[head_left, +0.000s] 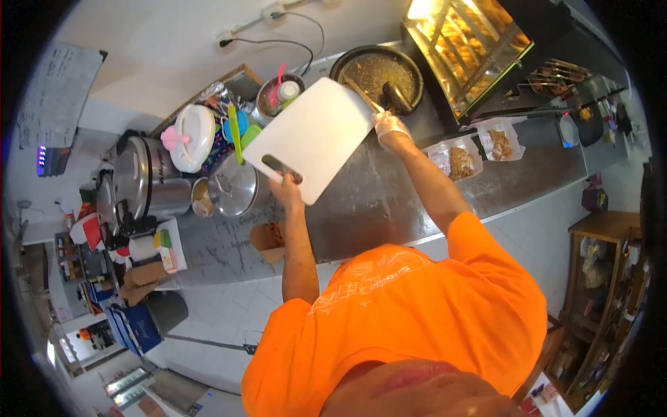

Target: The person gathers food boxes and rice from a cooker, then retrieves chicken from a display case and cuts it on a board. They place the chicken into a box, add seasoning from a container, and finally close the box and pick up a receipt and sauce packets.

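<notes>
A white cutting board (319, 135) is held tilted above the metal counter. My left hand (286, 192) grips it at the handle slot near its lower corner. My right hand (391, 131), in a clear plastic glove, is closed around a slim brown utensil (363, 94) that runs along the board's upper right edge. What kind of utensil it is cannot be made out. Just beyond sits a wide black stone mortar (368, 66) with coarse brown paste in it. A dark pestle (397, 97) rests inside, close to my right hand.
Two paper-lined portions of brown food (460, 163) (499, 144) lie right on the steel counter (354, 215). A lit glass display case (472, 52) stands behind them. Leftward are a lidded pot (235, 184), a large steel cooker (149, 177) and a brown carton (266, 236).
</notes>
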Available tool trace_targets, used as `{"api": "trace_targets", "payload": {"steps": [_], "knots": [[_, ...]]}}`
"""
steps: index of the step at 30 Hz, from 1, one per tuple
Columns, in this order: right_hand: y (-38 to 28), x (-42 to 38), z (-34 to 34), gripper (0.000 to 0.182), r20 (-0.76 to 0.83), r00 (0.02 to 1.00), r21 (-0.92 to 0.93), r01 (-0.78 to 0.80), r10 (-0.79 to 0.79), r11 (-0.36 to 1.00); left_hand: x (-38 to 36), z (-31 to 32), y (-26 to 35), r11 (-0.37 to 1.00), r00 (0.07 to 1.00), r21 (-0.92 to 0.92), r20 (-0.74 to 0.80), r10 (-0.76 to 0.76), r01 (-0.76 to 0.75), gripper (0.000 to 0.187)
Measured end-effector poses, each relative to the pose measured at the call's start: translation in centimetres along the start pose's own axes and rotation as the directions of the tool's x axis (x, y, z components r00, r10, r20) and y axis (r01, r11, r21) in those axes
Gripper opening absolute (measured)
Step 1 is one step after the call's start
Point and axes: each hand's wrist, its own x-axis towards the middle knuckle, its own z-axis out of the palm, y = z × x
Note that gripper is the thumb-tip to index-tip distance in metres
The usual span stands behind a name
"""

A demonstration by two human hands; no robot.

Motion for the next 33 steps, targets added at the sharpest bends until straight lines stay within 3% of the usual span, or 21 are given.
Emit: {"api": "trace_targets", "payload": {"steps": [1,3,5,6,7,9,11,12,14,16,18,19,20,21,25,27,28,30,31,32,33], "knots": [[0.2,0.4,-1.1,0.04,-0.09,0.996,0.051,-0.006,0.011,0.999,0.0,-0.2,0.3,1.0,1.0,-0.003,0.0,0.017,-0.017,0.028],[-2.0,-1.1,-5.0,0.039,-0.018,0.981,0.296,-0.181,0.195,0.938,-0.4,-0.5,3.1,0.993,0.997,0.091,-0.017,0.072,-0.07,0.032],[-0.2,2.1,-0.3,0.038,-0.254,0.909,0.373,-0.223,0.331,0.901,1.8,-2.4,6.5,0.978,0.994,0.177,0.024,0.106,-0.109,0.031],[-0.8,1.0,-2.4,0.037,-0.13,0.966,0.295,-0.177,0.223,0.939,2.0,-2.1,8.9,0.97,0.986,0.189,0.103,0.132,-0.15,0.029],[-1.7,-0.8,-3.8,0.038,-0.157,0.967,0.24,-0.16,0.201,0.958,2.4,-1.4,11.0,0.96,0.98,0.218,0.134,0.148,-0.175,0.026],[-0.7,-3.0,-1.5,0.036,-0.529,0.841,0.203,-0.004,0.113,0.979,4.0,0.4,13.5,0.929,0.946,0.233,0.218,0.239,-0.288,0.02],[0.1,-7.4,-2.5,0.033,-0.535,0.844,0.281,0.126,0.046,0.951,5.0,4.9,16.1,0.878,0.868,0.187,0.338,0.364,-0.441,0.017],[0.8,-9.9,-2.6,0.031,-0.539,0.841,0.344,0.255,-0.032,0.903,6.6,6.7,16.4,0.873,0.865,0.223,0.374,0.334,-0.434,0.019],[3.3,-14.2,-0.6,0.027,-0.348,0.937,0.432,0.166,-0.006,0.886,7.8,12.3,17.3,0.886,0.806,0.154,0.505,0.309,-0.437,0.024],[5.8,-18.7,0.5,0.024,-0.209,0.973,0.54,0.194,-0.092,0.819,9.7,18.4,16.2,0.912,0.827,0.146,0.494,0.269,-0.384,0.019],[6.4,-23.9,-1.0,0.022,-0.047,0.994,0.722,0.105,-0.103,0.684,9.0,24.0,15.3,0.969,0.722,0.07,0.679,0.128,-0.238,0.016],[7.0,-25.9,-1.5,0.022,-0.056,0.994,0.714,0.108,-0.098,0.692,11.1,27.4,12.7,0.943,0.69,0.144,0.715,0.111,-0.301,0.02],[7.6,-27.6,-2.1,0.026,0.019,0.998,0.619,0.04,-0.066,0.784,11.5,30.8,10.1,0.942,0.684,0.047,0.699,0.206,-0.332,0.021],[8.3,-29.1,-2.5,0.03,0.091,0.996,0.51,-0.027,-0.023,0.86,11.8,33.9,8.2,0.909,0.752,0.207,0.641,0.153,-0.361,0.027],[10.9,-32.7,-2.9,0.03,0.022,0.993,0.47,-0.112,0.115,0.876,10.7,42.4,6.9,0.772,0.78,0.449,0.619,0.093,-0.449,0.055],[12.6,-33.5,-1.8,0.03,-0.013,0.965,0.602,-0.201,0.261,0.773,6.9,43.1,9.5,0.909,0.786,0.382,0.609,-0.111,-0.168,0.054],[12.5,-33.5,-3.0,0.031,0.06,0.956,0.58,-0.267,0.287,0.769,3.7,42.0,12.5,0.768,0.705,0.582,0.662,-0.256,-0.267,0.052],[12.9,-33.1,-2.8,0.031,-0.021,0.976,0.536,-0.172,0.217,0.827,4.5,43.4,11.7,0.493,0.572,0.645,0.757,-0.315,-0.583,0.071],[13.0,-32.9,-2.8,0.031,-0.099,0.984,0.493,-0.081,0.149,0.866,1.1,42.3,13.4,0.437,0.612,0.658,0.746,-0.263,-0.614,0.073],[12.9,-32.6,-2.9,0.031,-0.091,0.987,0.483,-0.07,0.13,0.873,6.0,45.4,9.8,0.472,0.386,0.526,0.847,-0.365,-0.708,0.083],[12.7,-32.0,-3.1,0.029,-0.152,0.987,0.441,0.026,0.046,0.897,4.9,44.4,9.5,0.476,0.406,0.537,0.842,-0.355,-0.697,0.083]]}}
